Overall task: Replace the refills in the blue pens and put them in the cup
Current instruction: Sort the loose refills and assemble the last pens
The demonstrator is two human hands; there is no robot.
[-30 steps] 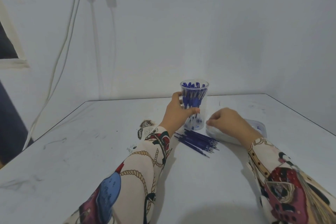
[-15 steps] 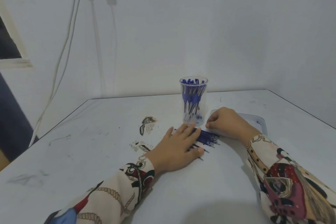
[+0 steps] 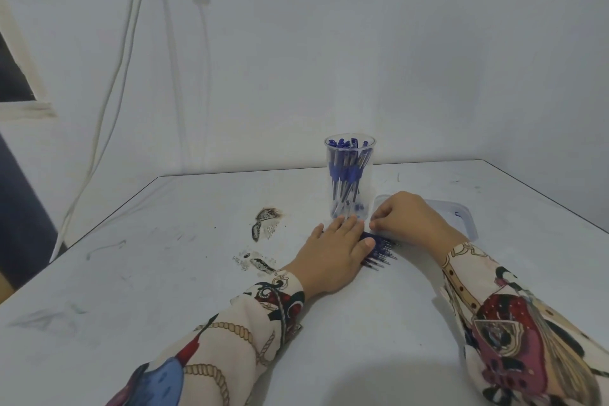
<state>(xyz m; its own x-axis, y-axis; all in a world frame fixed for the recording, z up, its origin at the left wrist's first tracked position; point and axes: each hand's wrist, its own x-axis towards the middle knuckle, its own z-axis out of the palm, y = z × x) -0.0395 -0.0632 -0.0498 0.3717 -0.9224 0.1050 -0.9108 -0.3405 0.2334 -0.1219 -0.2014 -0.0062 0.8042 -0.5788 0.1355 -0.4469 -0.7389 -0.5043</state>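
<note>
A clear plastic cup (image 3: 350,175) stands upright near the table's middle, holding several blue pens (image 3: 346,171). In front of it lies a bundle of blue refills (image 3: 379,249) on the table. My left hand (image 3: 333,254) lies flat on the refills with straight fingers, covering most of the bundle. My right hand (image 3: 408,219) rests just right of the cup with fingers curled at the edge of a clear plastic lid (image 3: 461,217); whether it pinches something is hidden.
The white table (image 3: 164,273) has burn marks and scuffs (image 3: 265,224) left of my hands. White walls stand close behind and to the right. Cables (image 3: 108,115) hang down the wall at the left. The table's left edge drops off.
My left hand let go of the cup and came down flat onto the refills. The right hand has hardly moved.
</note>
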